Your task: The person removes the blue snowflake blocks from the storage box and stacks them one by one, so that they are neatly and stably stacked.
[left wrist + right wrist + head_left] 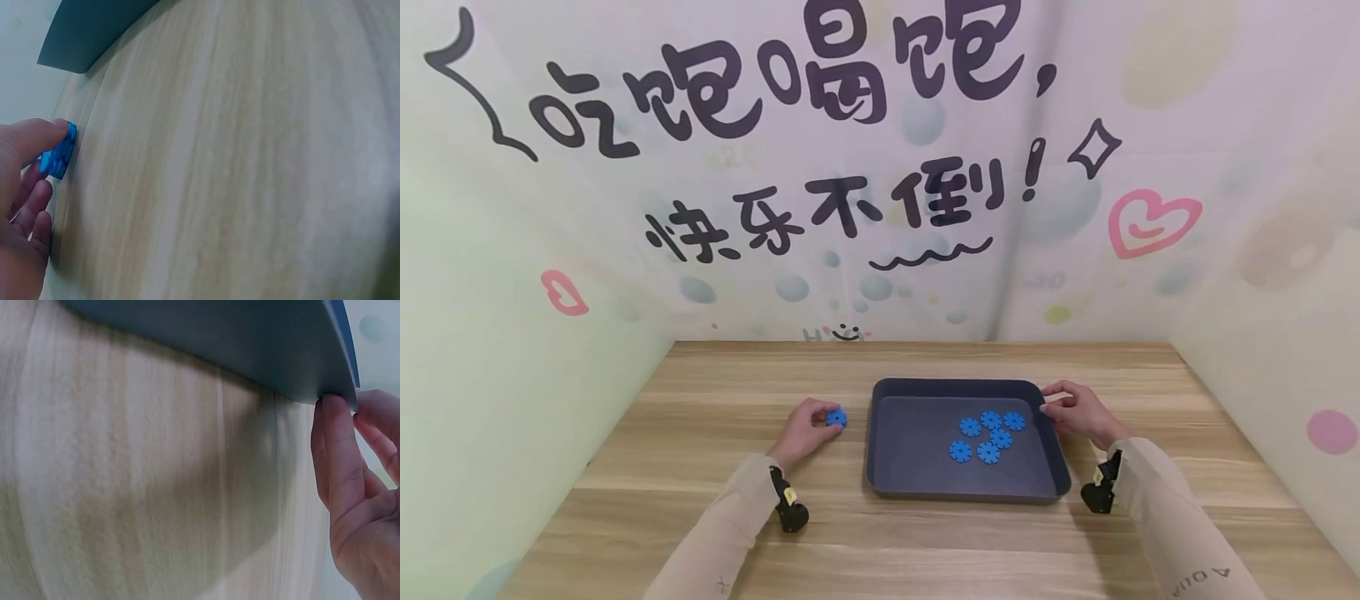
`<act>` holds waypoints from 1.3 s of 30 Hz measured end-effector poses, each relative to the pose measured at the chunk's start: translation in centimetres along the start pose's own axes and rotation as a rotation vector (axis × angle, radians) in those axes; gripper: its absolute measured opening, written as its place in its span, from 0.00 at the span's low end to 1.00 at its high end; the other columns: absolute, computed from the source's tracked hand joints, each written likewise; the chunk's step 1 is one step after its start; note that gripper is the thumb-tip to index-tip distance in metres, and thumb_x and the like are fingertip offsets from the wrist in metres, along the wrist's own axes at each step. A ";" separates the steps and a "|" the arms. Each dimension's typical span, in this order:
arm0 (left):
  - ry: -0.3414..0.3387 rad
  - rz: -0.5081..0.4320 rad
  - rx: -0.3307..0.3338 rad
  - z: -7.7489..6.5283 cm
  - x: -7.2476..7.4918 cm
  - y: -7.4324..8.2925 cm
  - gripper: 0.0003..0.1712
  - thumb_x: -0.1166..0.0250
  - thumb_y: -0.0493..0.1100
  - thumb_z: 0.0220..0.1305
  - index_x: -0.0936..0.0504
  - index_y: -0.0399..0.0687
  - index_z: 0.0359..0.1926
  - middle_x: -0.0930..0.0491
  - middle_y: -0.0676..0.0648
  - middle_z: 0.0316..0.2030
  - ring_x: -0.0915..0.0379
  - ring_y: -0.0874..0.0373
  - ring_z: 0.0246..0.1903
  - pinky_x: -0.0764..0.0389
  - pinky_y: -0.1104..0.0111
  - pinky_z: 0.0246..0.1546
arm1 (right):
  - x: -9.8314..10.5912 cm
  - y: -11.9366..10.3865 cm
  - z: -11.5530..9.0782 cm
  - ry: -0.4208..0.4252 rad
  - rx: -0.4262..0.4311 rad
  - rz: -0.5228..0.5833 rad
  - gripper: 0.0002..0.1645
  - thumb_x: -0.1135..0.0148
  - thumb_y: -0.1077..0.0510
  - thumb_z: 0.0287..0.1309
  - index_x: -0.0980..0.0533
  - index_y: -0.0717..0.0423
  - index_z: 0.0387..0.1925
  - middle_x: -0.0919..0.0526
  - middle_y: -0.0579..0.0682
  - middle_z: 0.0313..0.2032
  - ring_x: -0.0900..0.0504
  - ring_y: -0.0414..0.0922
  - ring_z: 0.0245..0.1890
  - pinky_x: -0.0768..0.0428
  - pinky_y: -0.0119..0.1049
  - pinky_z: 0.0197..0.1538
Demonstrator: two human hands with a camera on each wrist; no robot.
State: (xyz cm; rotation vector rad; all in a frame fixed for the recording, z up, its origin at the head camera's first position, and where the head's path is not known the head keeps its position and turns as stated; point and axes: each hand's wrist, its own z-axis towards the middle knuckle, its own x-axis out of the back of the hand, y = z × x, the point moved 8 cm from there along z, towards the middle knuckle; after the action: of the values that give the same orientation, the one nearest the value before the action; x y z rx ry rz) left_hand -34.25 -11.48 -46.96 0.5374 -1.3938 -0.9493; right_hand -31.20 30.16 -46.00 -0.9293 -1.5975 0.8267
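Observation:
In the head view my left hand (808,429) pinches a blue notched disc (837,418) over the table, left of the dark grey tray. The left wrist view shows the blue piece (60,153) edge-on, looking like a small stack, between thumb and fingers. My right hand (1078,414) grips the tray (910,483) at its right wall near the far corner. From the right wrist, fingertips (335,403) press against the outer wall while the thumb side reaches over the rim. Several blue notched discs (988,452) lie flat inside the tray's right half, some touching.
The tray sits on a wood-grain table (737,367). A white printed cloth (760,283) with dark lettering stands along the back edge, and pale walls rise at both sides. Each wrist carries a small black camera (793,512) strapped over a light sleeve.

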 end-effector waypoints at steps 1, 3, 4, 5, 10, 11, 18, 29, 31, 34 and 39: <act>0.000 0.006 -0.009 0.0 0.0 0.1 0.16 0.33 0.33 0.46 0.21 0.35 0.41 0.27 0.45 0.34 0.31 0.52 0.36 0.28 0.62 0.39 | 0.0 0.0 0.0 0.000 -0.001 -0.001 0.21 0.45 0.63 0.57 0.36 0.69 0.50 0.23 0.60 0.36 0.23 0.45 0.31 0.22 0.41 0.37; -0.001 0.018 -0.023 0.0 0.0 0.1 0.16 0.33 0.33 0.46 0.21 0.34 0.40 0.27 0.45 0.34 0.31 0.52 0.35 0.28 0.62 0.39 | 0.0 0.0 0.0 0.001 -0.001 -0.002 0.21 0.45 0.63 0.57 0.36 0.69 0.50 0.23 0.60 0.36 0.24 0.45 0.31 0.22 0.41 0.37; -0.002 0.018 -0.021 0.0 0.0 0.1 0.16 0.33 0.33 0.46 0.21 0.35 0.40 0.27 0.45 0.34 0.31 0.52 0.36 0.28 0.62 0.39 | 0.0 0.0 0.0 0.001 0.000 0.000 0.21 0.45 0.63 0.57 0.36 0.69 0.50 0.23 0.59 0.36 0.24 0.45 0.31 0.22 0.41 0.37; -0.001 0.023 -0.025 0.0 0.0 0.1 0.16 0.33 0.33 0.46 0.21 0.35 0.40 0.27 0.45 0.33 0.31 0.52 0.35 0.28 0.62 0.39 | 0.0 0.0 0.0 0.001 0.002 0.002 0.21 0.45 0.63 0.57 0.36 0.69 0.50 0.23 0.59 0.36 0.24 0.44 0.31 0.22 0.40 0.36; -0.008 0.030 -0.018 0.1 -0.2 0.0 0.16 0.33 0.33 0.46 0.21 0.35 0.40 0.27 0.45 0.34 0.31 0.53 0.36 0.29 0.62 0.39 | 0.0 -0.1 0.0 0.004 0.015 0.012 0.21 0.45 0.64 0.56 0.36 0.69 0.50 0.22 0.58 0.35 0.24 0.44 0.31 0.22 0.40 0.35; -0.007 0.029 -0.015 0.1 -0.2 0.0 0.16 0.33 0.33 0.46 0.21 0.35 0.40 0.27 0.45 0.34 0.31 0.53 0.36 0.29 0.62 0.39 | 0.0 -0.1 0.0 0.003 0.019 0.011 0.21 0.45 0.64 0.56 0.36 0.70 0.50 0.22 0.58 0.35 0.24 0.44 0.31 0.22 0.39 0.35; -0.014 0.023 -0.017 0.0 -0.2 -0.1 0.17 0.33 0.33 0.46 0.21 0.35 0.41 0.26 0.45 0.35 0.30 0.52 0.37 0.28 0.61 0.40 | 0.0 0.0 0.0 -0.001 0.013 0.007 0.21 0.45 0.63 0.57 0.36 0.69 0.50 0.22 0.58 0.35 0.23 0.45 0.31 0.22 0.40 0.36; -0.035 0.006 -0.009 0.1 0.0 -0.2 0.18 0.33 0.35 0.48 0.22 0.36 0.43 0.25 0.45 0.38 0.30 0.51 0.39 0.29 0.60 0.42 | 0.0 -0.1 0.0 -0.002 0.020 0.013 0.21 0.46 0.64 0.57 0.37 0.70 0.50 0.22 0.58 0.35 0.24 0.44 0.31 0.22 0.40 0.35; -0.034 0.001 -0.011 0.1 0.2 -0.1 0.19 0.33 0.35 0.48 0.22 0.35 0.44 0.25 0.44 0.38 0.30 0.50 0.39 0.29 0.59 0.43 | 0.0 -0.1 0.0 -0.002 0.019 0.011 0.21 0.46 0.64 0.57 0.37 0.70 0.50 0.23 0.58 0.35 0.24 0.44 0.31 0.22 0.40 0.35; -0.030 -0.013 -0.014 0.1 0.3 0.2 0.19 0.33 0.35 0.48 0.23 0.35 0.44 0.25 0.43 0.39 0.29 0.49 0.40 0.29 0.59 0.44 | 0.0 0.0 0.1 -0.001 0.017 0.014 0.21 0.45 0.63 0.56 0.37 0.70 0.50 0.22 0.58 0.34 0.24 0.44 0.30 0.22 0.39 0.35; -0.005 -0.052 -0.054 0.0 0.5 1.4 0.20 0.34 0.33 0.48 0.24 0.36 0.46 0.25 0.41 0.41 0.29 0.49 0.41 0.27 0.60 0.43 | 0.1 0.1 0.1 0.000 0.018 0.023 0.22 0.45 0.64 0.56 0.37 0.70 0.50 0.22 0.58 0.34 0.24 0.43 0.29 0.22 0.39 0.34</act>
State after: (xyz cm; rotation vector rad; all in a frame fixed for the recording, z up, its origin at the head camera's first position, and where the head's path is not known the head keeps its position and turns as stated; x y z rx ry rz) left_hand -33.99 -11.14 -45.55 0.5334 -1.3603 -1.0277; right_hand -31.33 30.27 -46.12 -0.9361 -1.5800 0.8555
